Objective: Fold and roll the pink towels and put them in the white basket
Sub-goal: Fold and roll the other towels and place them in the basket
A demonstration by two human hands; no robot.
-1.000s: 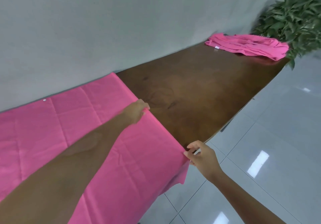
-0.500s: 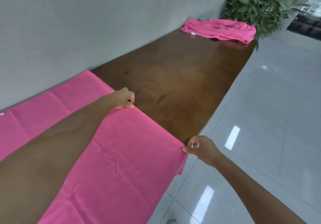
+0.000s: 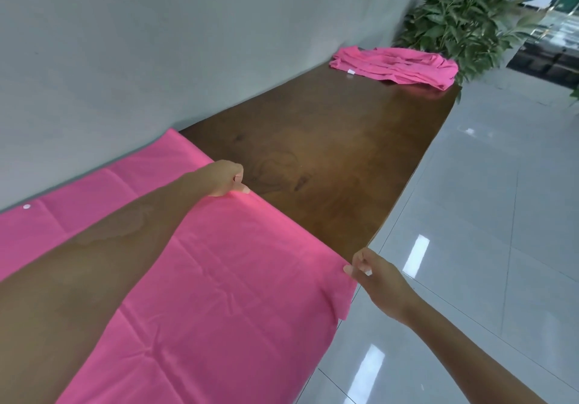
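A large pink towel (image 3: pixel 225 278) lies spread flat over the near left part of the brown wooden table (image 3: pixel 329 159), its near corner hanging over the table's edge. My left hand (image 3: pixel 224 179) pinches the towel's right edge midway along it, close to the tabletop. My right hand (image 3: pixel 371 273) pinches the same edge at the near corner, by the table's rim. A heap of more pink towels (image 3: pixel 398 65) lies at the table's far end. No white basket is in view.
A grey wall (image 3: pixel 156 43) runs along the table's far side. A leafy green plant (image 3: pixel 470 18) stands behind the far towels. Glossy grey floor tiles (image 3: pixel 485 215) lie to the right of the table.
Both hands keep their pinch on the towel's right edge. The left hand's fingers have curled tighter on the edge. The view has swung, showing more of the table's far end and the plant.
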